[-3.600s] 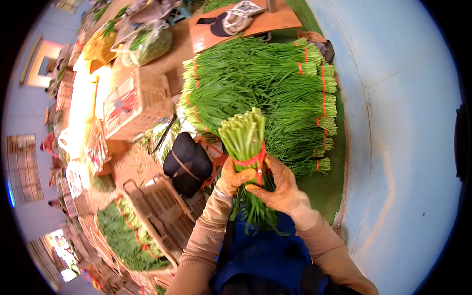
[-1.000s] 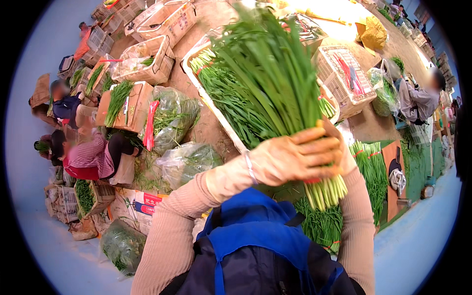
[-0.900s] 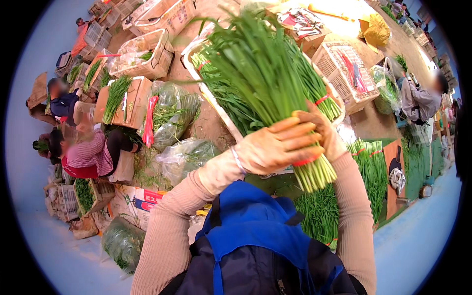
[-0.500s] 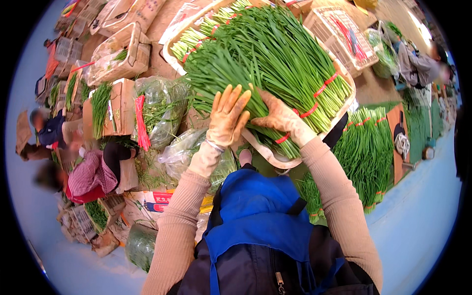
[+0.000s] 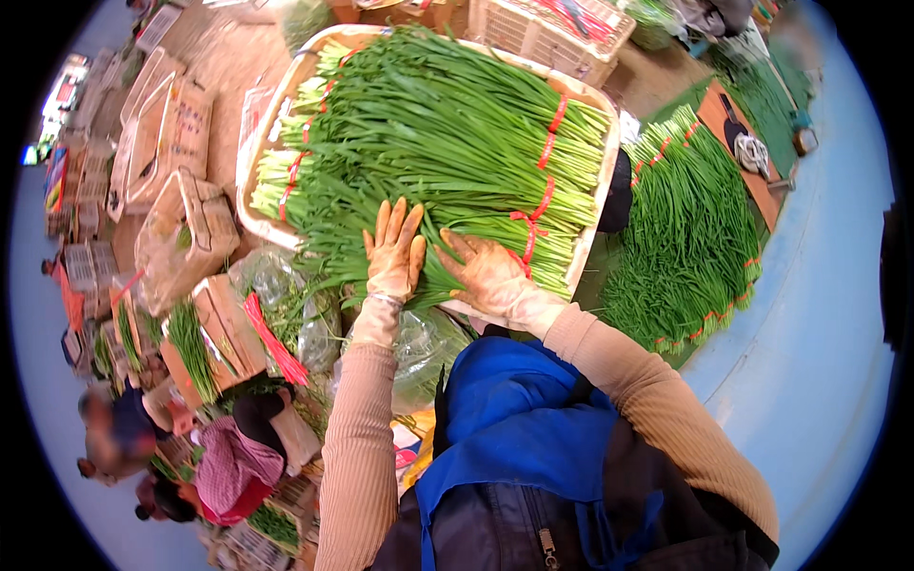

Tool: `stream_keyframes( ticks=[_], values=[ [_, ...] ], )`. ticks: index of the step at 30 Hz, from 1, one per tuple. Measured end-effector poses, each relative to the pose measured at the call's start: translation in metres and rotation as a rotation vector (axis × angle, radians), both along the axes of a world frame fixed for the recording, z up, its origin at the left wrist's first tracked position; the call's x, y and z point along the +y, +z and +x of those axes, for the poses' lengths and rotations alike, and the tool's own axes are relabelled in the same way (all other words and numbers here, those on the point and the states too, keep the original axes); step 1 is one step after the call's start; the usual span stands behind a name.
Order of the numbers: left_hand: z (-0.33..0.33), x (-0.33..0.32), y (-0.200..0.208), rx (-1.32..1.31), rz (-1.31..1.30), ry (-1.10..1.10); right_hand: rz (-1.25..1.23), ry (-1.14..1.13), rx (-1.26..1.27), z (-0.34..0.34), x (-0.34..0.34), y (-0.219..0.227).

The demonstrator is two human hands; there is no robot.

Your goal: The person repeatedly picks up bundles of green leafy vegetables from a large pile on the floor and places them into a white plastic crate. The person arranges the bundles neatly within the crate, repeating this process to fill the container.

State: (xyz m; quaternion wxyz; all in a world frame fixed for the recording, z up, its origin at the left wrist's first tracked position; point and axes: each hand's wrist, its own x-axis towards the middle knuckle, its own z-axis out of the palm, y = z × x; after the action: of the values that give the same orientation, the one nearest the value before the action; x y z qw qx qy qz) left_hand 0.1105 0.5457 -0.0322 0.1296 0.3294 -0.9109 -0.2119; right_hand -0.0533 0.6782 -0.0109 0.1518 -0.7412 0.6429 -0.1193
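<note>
A pale plastic crate (image 5: 249, 195) is heaped with bundles of garlic chives (image 5: 428, 124), tied near their pale stem ends with red bands (image 5: 547, 143). My left hand (image 5: 392, 257), in a stained rubber glove, rests flat on the loose leaves at the crate's near side, fingers stretched out. Just right of it, my gloved right hand (image 5: 487, 274) lies on the nearest bundle with its fingers extended, close to a red band. Neither hand is wrapped round anything. The crate's near rim is partly hidden under my hands and the leaves.
More tied chives (image 5: 685, 238) lie on a green sheet to the right, beside a brown board (image 5: 714, 109). A lidded crate (image 5: 543, 43) stands behind. At left are clear plastic bags (image 5: 319, 328), red ties (image 5: 271, 338), other crates (image 5: 186, 228) and a seated person (image 5: 233, 457).
The view has turned, so the crate appears further left. The near bundle, tilted up between my hands before, now lies in the crate, and both hands have come down flat onto it.
</note>
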Motion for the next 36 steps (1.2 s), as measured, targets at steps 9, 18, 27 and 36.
stream_keyframes(
  ticks=[9, 18, 27, 36],
  values=[
    [0.029, 0.023, 0.038, -0.235, -0.307, -0.387, -0.007, -0.058, 0.143, 0.013, -0.007, -0.021],
    [0.041, -0.061, 0.064, -0.663, -0.201, -0.624, -0.018, -0.072, 0.005, 0.006, -0.002, -0.006],
    [-0.001, -0.116, 0.077, -0.416, -0.310, -0.923, -0.077, 0.039, 0.038, 0.002, 0.008, -0.005],
    [0.027, -0.104, 0.038, -0.505, -0.385, -0.761, -0.136, 0.123, 0.610, 0.040, -0.033, -0.032]
  ],
)
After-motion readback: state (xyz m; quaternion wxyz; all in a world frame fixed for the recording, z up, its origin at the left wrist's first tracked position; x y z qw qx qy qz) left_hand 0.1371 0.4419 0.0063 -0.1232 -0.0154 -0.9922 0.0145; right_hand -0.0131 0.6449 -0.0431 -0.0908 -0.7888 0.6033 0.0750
